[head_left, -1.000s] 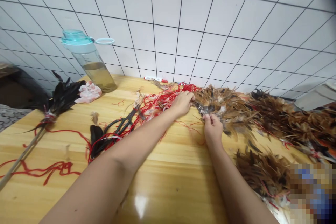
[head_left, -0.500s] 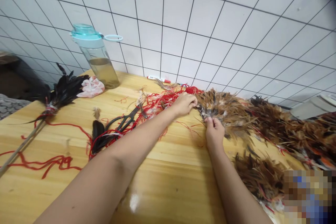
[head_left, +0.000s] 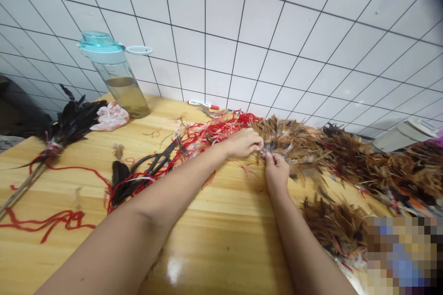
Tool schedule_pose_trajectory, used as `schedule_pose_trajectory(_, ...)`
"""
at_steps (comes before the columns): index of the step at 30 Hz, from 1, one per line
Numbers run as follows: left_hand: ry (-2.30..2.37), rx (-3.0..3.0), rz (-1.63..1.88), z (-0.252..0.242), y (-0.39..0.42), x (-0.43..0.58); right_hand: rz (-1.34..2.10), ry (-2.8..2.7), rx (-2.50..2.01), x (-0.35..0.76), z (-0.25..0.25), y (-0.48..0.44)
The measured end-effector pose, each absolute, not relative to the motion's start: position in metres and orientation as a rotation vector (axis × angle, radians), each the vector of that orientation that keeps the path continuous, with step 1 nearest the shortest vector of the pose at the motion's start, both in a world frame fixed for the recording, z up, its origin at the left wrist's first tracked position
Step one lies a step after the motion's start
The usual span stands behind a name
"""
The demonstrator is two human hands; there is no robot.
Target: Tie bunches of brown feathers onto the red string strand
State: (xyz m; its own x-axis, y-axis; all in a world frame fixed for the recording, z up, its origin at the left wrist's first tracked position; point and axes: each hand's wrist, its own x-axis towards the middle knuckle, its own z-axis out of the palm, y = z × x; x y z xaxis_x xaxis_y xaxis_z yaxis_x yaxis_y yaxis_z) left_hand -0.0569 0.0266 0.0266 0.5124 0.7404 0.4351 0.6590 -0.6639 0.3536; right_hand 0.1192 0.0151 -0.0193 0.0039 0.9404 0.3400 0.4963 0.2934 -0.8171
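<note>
My left hand [head_left: 244, 143] and my right hand [head_left: 277, 170] meet at the near edge of a bunch of brown and tan feathers [head_left: 290, 145]. The left fingertips press the feathers where they join a tangle of red yarn [head_left: 216, 134]. My right thumb and fingers pinch the feathers just below that spot. More strung brown feathers [head_left: 367, 166] run off to the right, and a lower bunch [head_left: 332, 226] lies near my right forearm. The strand's binding under my fingers is hidden.
Black-handled scissors [head_left: 154, 161] lie on the wooden table [head_left: 214, 239] among red yarn and a black feather tuft [head_left: 119, 179]. Behind stand a water bottle [head_left: 116, 78], pink cloth [head_left: 110, 117], a marker [head_left: 204, 104], and a black feather duster [head_left: 71, 122]. White tiles form the wall.
The camera view has shifted slightly, moving the table items left. My two hands sit a little closer together on the feathers, and my left hand lies flatter.
</note>
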Motion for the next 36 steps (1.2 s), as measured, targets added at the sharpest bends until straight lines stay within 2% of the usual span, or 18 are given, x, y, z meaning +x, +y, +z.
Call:
schedule_pose_trajectory(12,1.300,2.759,0.744,0.040,0.017,-0.049,0.519,-1.768,-1.323,0.119,-0.020,0.016)
schedule_pose_trajectory(15,1.318,2.702,0.868,0.040,0.018,-0.050,0.563,-1.707,-1.331,0.120,-0.021,0.018)
schedule_pose_trajectory(20,1.602,2.412,1.174,0.030,0.029,-0.061,0.803,-1.479,-1.230,0.118,-0.021,0.018)
schedule_pose_trajectory(29,1.384,2.664,0.798,0.014,0.029,-0.064,0.871,-1.383,-1.176,0.117,-0.020,0.017)
schedule_pose_trajectory(36,1.493,2.692,0.652,0.010,0.031,-0.073,0.825,-1.438,-1.190,0.117,-0.021,0.015)
